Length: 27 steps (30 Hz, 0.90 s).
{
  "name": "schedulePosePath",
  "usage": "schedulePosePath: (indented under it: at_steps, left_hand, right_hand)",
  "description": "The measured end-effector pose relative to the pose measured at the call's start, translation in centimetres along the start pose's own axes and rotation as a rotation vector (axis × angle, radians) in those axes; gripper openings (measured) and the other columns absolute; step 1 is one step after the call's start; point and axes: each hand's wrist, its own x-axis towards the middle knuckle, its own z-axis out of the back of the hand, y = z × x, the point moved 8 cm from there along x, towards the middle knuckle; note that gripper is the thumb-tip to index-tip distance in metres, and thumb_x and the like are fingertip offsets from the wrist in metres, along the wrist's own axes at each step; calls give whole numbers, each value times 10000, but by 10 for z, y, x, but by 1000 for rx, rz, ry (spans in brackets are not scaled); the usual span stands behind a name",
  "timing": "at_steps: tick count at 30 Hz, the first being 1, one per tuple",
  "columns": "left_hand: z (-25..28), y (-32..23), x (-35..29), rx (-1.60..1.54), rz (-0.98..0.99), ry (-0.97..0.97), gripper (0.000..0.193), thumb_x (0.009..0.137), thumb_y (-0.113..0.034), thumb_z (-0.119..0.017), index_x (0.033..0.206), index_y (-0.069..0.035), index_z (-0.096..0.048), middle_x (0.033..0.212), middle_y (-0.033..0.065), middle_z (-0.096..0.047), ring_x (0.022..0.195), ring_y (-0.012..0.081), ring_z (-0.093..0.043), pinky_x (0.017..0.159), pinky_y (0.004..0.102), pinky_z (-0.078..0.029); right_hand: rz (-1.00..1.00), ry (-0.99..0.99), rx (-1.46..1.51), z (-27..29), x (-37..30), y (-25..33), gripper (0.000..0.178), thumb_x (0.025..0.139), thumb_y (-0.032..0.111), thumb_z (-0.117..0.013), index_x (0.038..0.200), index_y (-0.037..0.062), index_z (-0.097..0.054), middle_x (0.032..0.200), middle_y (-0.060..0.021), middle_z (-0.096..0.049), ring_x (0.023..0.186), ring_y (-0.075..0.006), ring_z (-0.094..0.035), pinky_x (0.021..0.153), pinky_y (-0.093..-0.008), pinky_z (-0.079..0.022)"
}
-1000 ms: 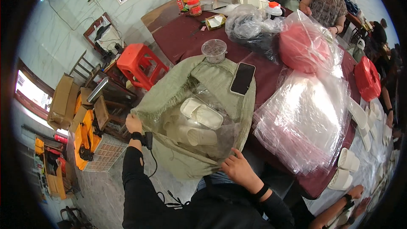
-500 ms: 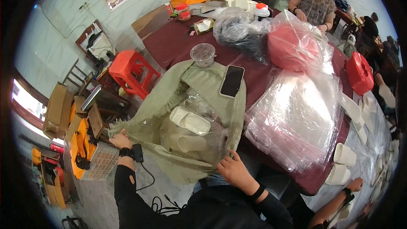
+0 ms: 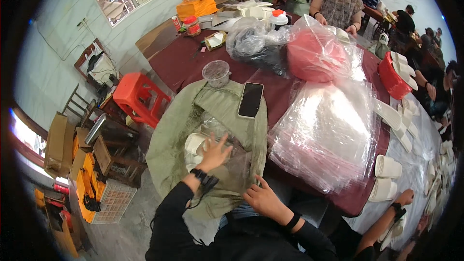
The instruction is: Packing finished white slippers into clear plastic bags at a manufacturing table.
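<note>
Hanging over the open mouth of a pale green woven sack [image 3: 162,157], my left hand [image 3: 212,154] is free of any grasp, its fingers splayed above a white slipper [image 3: 194,143]; I cannot tell whether they touch it. The slipper lies inside the sack, among crumpled clear plastic [image 3: 212,124], partly hidden by those fingers. My right hand [image 3: 265,198] is at the sack's near right rim, half curled with the index finger pointing forward, and whether it pinches the rim or only rests there I cannot tell. Both my hands have a dark wristband just behind them.

The sack sits in front of my lap, its far part against the counter [image 3: 176,70], which has a maroon cover. A dark-screened phone [image 3: 251,100] lies on the sack's far flap, and a round clear tub [image 3: 216,73] stands at its far edge. To the right, a spread of clear plastic bags [image 3: 328,130] covers much of the counter, with a red bundle [image 3: 316,55] in clear wrapping just beyond it. Near the counter's right edge are two white slippers [image 3: 385,179], side by side, with a co-worker's hand [image 3: 405,196] close by. A red stool [image 3: 133,95] stands to the left, and a person [image 3: 338,2] is across the counter
</note>
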Motion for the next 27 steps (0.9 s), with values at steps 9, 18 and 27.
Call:
schedulePosePath:
  at_steps: [9,18,27]
  left_hand:
    - [-69,66,-35,416,-89,359,738,726,-632,-555,1375,-406,-286,1477,82,-201,1332,483,-42,906,773,-100]
    - [-93,154,-87,585,-107,770,722,701,-377,-704,1342,-281,-385,1462,60,-239,1373,325,-96,1017,661,-171]
    - [-82,90,-50,-102,38,393,431,749,-163,-580,1166,-88,-501,1264,188,-452,1239,397,-323,1004,529,-270]
  right_hand:
    - [-86,-8,17,-4,-5,-11,67,732,74,-534,787,86,-570,689,-22,-513,802,-192,-555,1056,-473,-275]
    - [-66,-7,17,-13,-10,-11,78,744,83,-537,803,97,-586,698,-11,-522,810,-181,-559,1062,-475,-264]
    - [-32,14,8,-11,-4,-9,57,734,95,-546,791,97,-551,697,-19,-496,799,-179,-547,1044,-479,-283]
